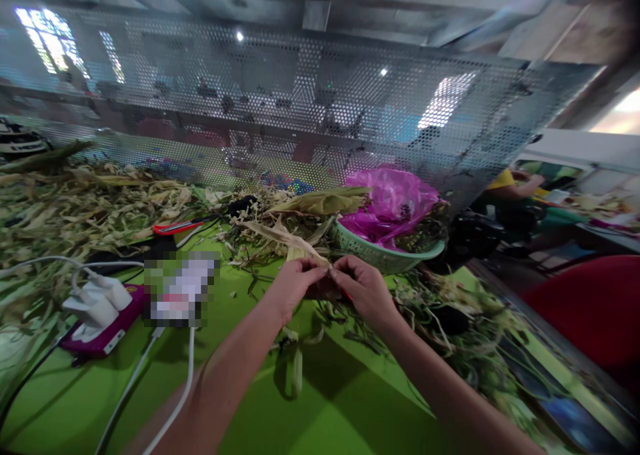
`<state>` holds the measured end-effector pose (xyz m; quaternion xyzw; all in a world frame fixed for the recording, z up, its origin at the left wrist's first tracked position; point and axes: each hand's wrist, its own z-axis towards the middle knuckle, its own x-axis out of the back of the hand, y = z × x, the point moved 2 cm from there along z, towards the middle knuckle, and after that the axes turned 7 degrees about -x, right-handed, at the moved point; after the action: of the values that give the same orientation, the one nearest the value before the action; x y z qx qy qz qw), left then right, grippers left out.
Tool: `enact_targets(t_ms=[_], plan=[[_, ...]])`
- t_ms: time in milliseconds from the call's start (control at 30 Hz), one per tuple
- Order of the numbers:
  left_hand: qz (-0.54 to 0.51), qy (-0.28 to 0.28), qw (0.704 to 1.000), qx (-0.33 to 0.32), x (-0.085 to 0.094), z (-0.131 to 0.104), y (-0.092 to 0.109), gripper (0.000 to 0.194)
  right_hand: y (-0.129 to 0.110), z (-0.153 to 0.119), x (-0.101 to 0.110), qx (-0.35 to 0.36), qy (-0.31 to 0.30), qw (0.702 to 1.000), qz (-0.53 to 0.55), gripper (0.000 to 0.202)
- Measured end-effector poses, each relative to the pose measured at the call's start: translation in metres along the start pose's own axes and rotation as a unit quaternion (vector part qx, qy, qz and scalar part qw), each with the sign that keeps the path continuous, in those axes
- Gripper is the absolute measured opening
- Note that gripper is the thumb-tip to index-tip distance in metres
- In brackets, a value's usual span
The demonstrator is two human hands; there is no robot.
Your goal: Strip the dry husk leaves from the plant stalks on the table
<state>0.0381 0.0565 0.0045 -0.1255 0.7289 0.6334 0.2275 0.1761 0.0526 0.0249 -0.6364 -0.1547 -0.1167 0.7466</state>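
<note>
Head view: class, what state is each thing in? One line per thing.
Left hand: grip closed on the dry husk strip
Right hand: grip closed at the strip's near end
Dry husk strip: pinched, pale, curled
Green basket: upright, holding the pink bag
Pink bag: crumpled
Purple power strip: white plugs inserted
Red cutter: lying flat, blade state unclear
</note>
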Motion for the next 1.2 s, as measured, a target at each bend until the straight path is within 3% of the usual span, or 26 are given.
enact_targets(t_ms=[167, 400, 600, 733, 900, 1200], plan=[[-0.013, -0.009, 1.0, -0.004, 0.0035, 0.0019, 0.001, 0.021, -0.0022, 0.0001, 0.0027, 0.003, -0.026, 1.0, 0.016, 0.022], [-0.059, 0.01, 0.998, 0.015, 0.004, 0.0012, 0.0026, 0.01, -0.0094, 0.0014, 0.0087, 0.165, 0.0, 0.984, -0.059, 0.009], [-0.072, 0.012, 0.996, 0.044, 0.0011, -0.0014, 0.0045, 0.008, -0.0093, 0.0008, 0.0099, 0.201, 0.01, 0.973, -0.11, 0.007], [-0.062, 0.008, 0.997, 0.045, 0.0022, -0.0006, 0.0028, 0.008, -0.0086, 0.0018, 0.0099, 0.19, 0.008, 0.972, -0.136, 0.009], [-0.035, -0.013, 0.999, 0.001, 0.0023, 0.0003, 0.002, 0.013, -0.0077, 0.0031, 0.0088, 0.151, 0.016, 0.979, -0.139, 0.011], [-0.014, -0.007, 0.999, -0.034, -0.0034, -0.004, 0.0061, 0.021, -0.0069, 0.0016, 0.0066, 0.056, 0.032, 0.996, -0.056, 0.015]])
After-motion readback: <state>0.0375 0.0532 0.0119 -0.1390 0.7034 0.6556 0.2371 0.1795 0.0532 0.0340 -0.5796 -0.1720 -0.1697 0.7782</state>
